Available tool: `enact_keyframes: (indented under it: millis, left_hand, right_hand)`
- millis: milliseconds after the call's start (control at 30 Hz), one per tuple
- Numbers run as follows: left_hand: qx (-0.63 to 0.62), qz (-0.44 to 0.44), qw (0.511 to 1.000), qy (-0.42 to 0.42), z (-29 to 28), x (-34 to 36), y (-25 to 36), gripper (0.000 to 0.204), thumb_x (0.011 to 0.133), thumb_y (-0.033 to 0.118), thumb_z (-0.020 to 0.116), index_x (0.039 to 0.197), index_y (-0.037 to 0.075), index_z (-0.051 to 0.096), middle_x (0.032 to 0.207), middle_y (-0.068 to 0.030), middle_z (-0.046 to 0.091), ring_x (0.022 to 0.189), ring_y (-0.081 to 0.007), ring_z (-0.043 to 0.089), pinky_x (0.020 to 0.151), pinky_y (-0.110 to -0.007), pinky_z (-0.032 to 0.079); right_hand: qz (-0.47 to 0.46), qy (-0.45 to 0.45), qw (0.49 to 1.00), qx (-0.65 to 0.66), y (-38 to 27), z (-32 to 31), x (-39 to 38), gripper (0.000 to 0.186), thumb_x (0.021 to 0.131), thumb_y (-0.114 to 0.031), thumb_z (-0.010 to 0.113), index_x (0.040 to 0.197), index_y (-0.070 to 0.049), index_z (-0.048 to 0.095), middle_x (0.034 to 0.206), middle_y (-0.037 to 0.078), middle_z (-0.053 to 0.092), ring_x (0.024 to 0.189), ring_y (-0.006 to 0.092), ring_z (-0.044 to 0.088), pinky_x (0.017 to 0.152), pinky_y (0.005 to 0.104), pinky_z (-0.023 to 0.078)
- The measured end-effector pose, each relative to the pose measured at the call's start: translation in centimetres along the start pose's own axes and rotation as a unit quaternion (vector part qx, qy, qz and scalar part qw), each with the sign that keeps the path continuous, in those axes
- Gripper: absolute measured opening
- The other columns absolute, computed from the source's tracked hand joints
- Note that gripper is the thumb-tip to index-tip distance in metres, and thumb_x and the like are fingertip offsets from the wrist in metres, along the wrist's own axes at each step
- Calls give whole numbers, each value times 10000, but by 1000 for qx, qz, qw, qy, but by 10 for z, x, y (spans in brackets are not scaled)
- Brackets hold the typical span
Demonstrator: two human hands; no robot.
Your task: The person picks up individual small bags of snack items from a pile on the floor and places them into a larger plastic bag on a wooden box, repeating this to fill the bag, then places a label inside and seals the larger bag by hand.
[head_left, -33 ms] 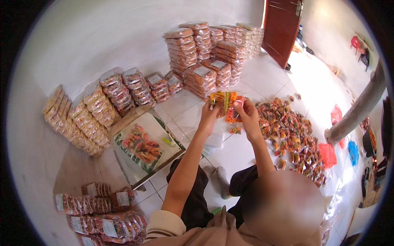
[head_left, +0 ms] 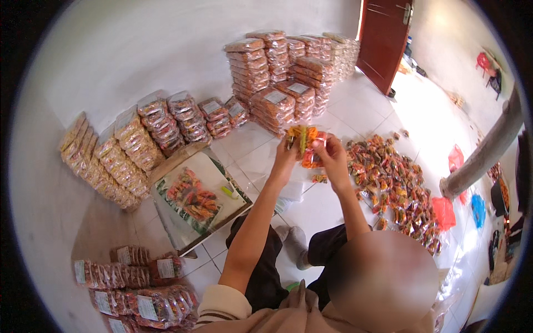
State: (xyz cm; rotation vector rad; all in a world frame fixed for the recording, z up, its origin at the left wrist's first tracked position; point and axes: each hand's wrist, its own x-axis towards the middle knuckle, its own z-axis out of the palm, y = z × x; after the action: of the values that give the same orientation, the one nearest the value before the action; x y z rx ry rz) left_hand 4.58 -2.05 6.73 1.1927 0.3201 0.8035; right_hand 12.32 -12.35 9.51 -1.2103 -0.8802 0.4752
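Note:
My left hand (head_left: 284, 155) pinches a cluster of small clear packets with orange and yellow contents (head_left: 301, 136), held up above the tiled floor at mid picture. My right hand (head_left: 333, 156), just beside it, grips packets with red and orange contents (head_left: 313, 158), pressed against the others with the thumb on top. Below and right of my hands a wide heap of similar small packets (head_left: 391, 186) lies on the floor. At lower left, a low board (head_left: 222, 227) bears more packets (head_left: 194, 197) and a small green-and-white object (head_left: 229, 192).
Stacked bagged packs line the wall (head_left: 127, 144) and back (head_left: 247, 66), with more (head_left: 144, 305) at lower left. A brown door (head_left: 380, 44) stands open. A grey pole (head_left: 483, 150) leans at right, near red (head_left: 444, 213) and blue plastic bags (head_left: 478, 210). Folded plastic (head_left: 291, 191) lies below my hands.
My hands and the packets have shifted very slightly, and the right thumb looks a little more bent over them. The background sits slightly shifted in the picture.

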Motion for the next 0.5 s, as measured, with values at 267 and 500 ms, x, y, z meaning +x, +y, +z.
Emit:
enact_keyframes:
  millis: [267, 500]
  left_hand:
    - [88, 57, 992, -72, -9, -6, 6, 535, 898, 373, 467, 1293, 88, 245, 1214, -38, 398, 1064, -131, 452, 933, -288, 367]
    - [114, 42, 990, -76, -5, -18, 13, 611, 823, 153, 611, 1297, 72, 234, 1171, -53, 432, 1092, -126, 436, 880, -278, 421]
  right_hand:
    - [-79, 43, 995, -49, 54, 15, 8, 245, 913, -214, 449, 1029, -2, 487, 920, 89, 423, 878, 180, 425, 796, 287, 366]
    - [-72, -28, 997, -13, 45, 15, 13, 283, 899, -230, 474, 1107, -39, 449, 968, 70, 446, 921, 183, 397, 827, 282, 334]
